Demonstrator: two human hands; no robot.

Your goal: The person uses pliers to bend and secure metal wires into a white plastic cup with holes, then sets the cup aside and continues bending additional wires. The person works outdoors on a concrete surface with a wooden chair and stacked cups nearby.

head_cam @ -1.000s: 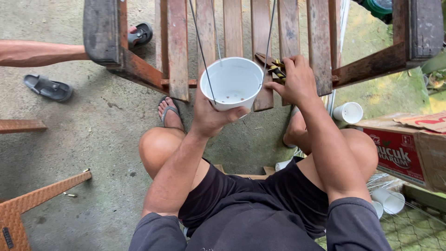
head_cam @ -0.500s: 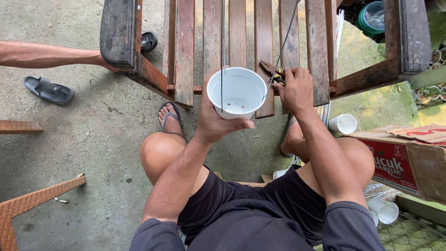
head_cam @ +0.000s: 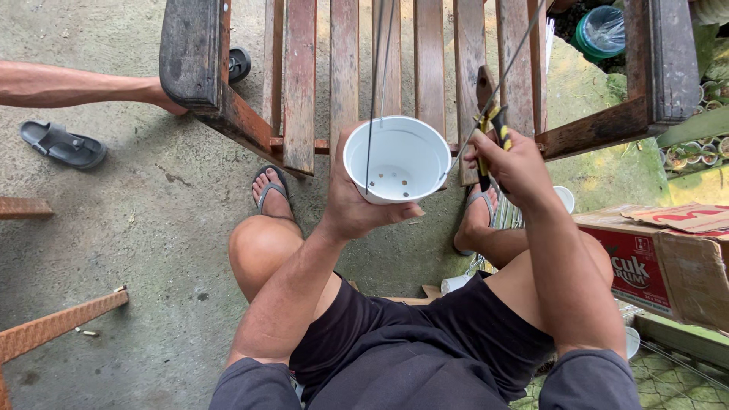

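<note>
Gripping from below, the left hand (head_cam: 357,209) holds a white round plastic pot (head_cam: 397,159) at frame centre — yellow-handled pliers (head_cam: 490,140) are clamped in the right hand (head_cam: 516,167), on thin wire (head_cam: 493,91).

left hand (head_cam: 357,209) cupped, right hand (head_cam: 515,163) clenched, forearms raised

Soft even daylight, sharp focus

I see a bare concrete floor (head_cam: 152,228) | wooden slatted bench (head_cam: 304,76) standing on it | dark sandal (head_cam: 62,144) left of the bench | cardboard box (head_cam: 668,258) right of it | white cups (head_cam: 563,199) just below its right end
</note>
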